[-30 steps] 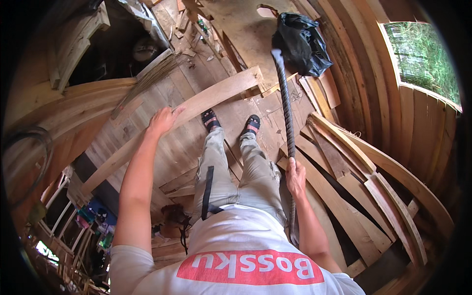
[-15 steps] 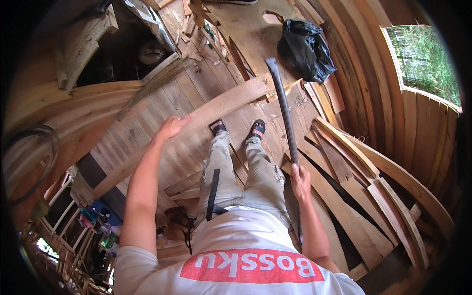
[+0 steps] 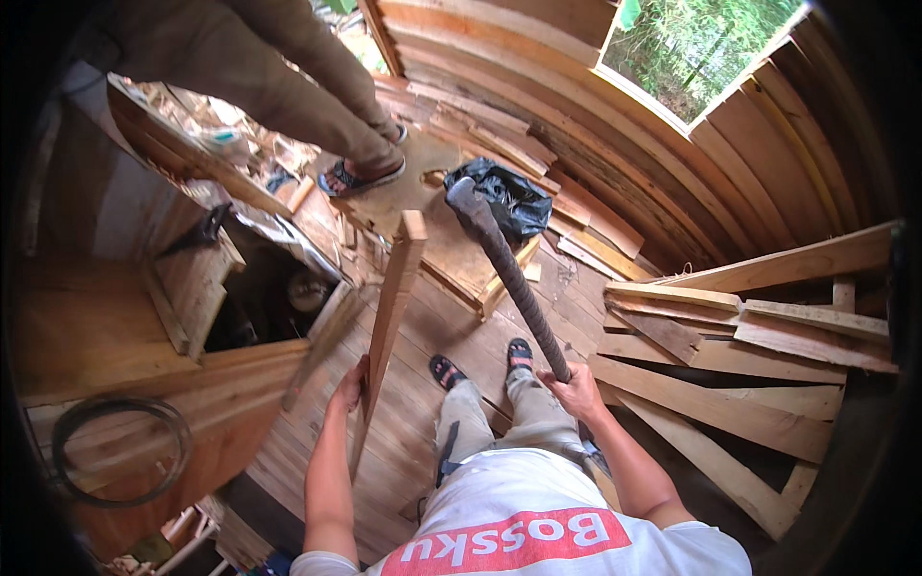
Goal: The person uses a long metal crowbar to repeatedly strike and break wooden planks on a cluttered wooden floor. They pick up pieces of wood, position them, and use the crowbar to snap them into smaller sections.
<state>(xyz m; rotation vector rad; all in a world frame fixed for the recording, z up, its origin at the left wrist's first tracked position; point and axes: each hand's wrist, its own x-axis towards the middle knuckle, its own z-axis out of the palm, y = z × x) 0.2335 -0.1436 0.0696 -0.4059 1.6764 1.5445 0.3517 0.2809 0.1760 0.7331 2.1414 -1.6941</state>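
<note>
My left hand [image 3: 353, 382] is closed around the edge of a long wooden plank [image 3: 394, 288]. The plank tilts up and forward, its narrow edge facing me and its lower end passing down beside my left forearm. In my right hand [image 3: 574, 389] is a long dark bar [image 3: 516, 286] with spiral ridges and a flattened, slightly bent tip, much like a crowbar. The fist wraps its lower end, and the tip points forward and to the left. Behind that tip, a black plastic bag [image 3: 514, 202] rests on a wooden board.
Another person's legs [image 3: 317, 91] stand at the far left on a low wooden platform [image 3: 437, 245]. Loose boards [image 3: 711, 413] are piled at the right. A dark opening [image 3: 264, 302] and a coiled black hose [image 3: 120, 451] are at the left. A window [image 3: 706, 58] opens at the far right.
The plank has swung from lying slantwise across the floor view to pointing forward, edge up. My view has turned and shows another person's legs at the far left. Both hands keep their holds.
</note>
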